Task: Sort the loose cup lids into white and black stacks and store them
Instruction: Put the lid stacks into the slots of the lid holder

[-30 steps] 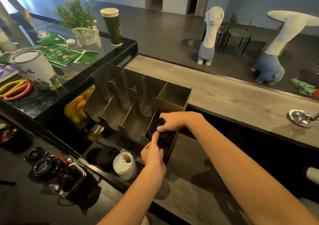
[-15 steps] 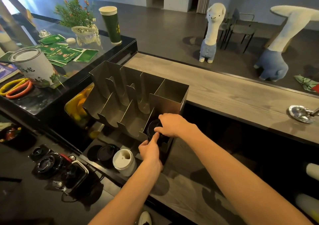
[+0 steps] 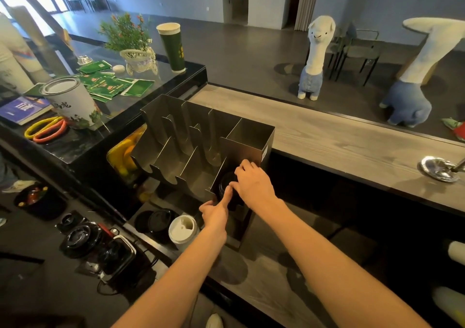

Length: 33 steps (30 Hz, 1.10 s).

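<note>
Black plastic cup lids, packed together as a stack, sit in the rightmost compartment of the slotted stainless-steel rack, at its near end. Both hands meet on that stack. The right hand lies over it from the right, fingers bent down round its top and far side, so most of the lids are hidden under the palm. The left hand is just below and in front, its index finger stretched straight with the tip against the front face of the stack. Its thumb is at the front edge of the steel divider on the left of that compartment, and its other fingers are tucked out of sight.

The other compartments of the rack show only bare steel. On the lower dark shelf, left of the left wrist, stands a white round stack of lids, and beside it a single black lid lies flat. Further left, more black lids are piled loosely. The rack stands at the corner where the grey wooden counter meets the glossy black counter.
</note>
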### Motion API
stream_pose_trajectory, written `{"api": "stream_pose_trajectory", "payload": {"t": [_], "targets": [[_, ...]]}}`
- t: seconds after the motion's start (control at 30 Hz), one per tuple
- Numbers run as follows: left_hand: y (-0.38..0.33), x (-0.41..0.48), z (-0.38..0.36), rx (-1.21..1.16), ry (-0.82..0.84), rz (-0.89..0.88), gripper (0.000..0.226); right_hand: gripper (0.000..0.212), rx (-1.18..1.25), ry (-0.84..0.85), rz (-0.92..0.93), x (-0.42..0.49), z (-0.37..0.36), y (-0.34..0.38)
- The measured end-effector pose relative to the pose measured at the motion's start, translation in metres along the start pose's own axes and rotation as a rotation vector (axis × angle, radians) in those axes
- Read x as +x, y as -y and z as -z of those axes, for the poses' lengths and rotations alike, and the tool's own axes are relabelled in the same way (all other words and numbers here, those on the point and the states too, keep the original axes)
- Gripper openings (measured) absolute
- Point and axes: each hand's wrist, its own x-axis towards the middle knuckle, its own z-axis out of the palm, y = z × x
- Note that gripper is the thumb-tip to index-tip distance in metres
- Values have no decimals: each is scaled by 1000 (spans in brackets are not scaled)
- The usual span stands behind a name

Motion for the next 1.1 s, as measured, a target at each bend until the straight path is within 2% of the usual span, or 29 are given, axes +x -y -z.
{"api": "stream_pose_trajectory", "payload": {"t": [0.13,0.23,0.37,0.43,0.53,0.63,0.7,0.83,1.0,1.1], "targets": [[3,3,13,35,57,-47,84,37,57,-92,38,-4,-8,5],[5,3,27,21,78,-120,73,31,95,-163,37,-13,-17,9],[10,15,53,4,50,-182,60,25,278,-366,61,-24,-15,28],[15,25,68,37,22,-223,55,23,385,-393,141,-28,-17,45],[24,42,88,94,-3,-237,40,23,483,-293,264,-31,-28,77],[29,65,107,144,-83,-202,33,24,524,-127,277,-27,-54,105],[32,81,119,196,-140,-183,29,27,561,3,205,-20,-77,118],[42,103,143,237,-204,-155,41,41,540,295,-7,-8,-119,133],[53,138,159,271,-120,-54,54,58,553,472,-253,7,-155,135],[56,156,164,248,-29,43,56,65,626,595,-304,16,-165,133]]}}
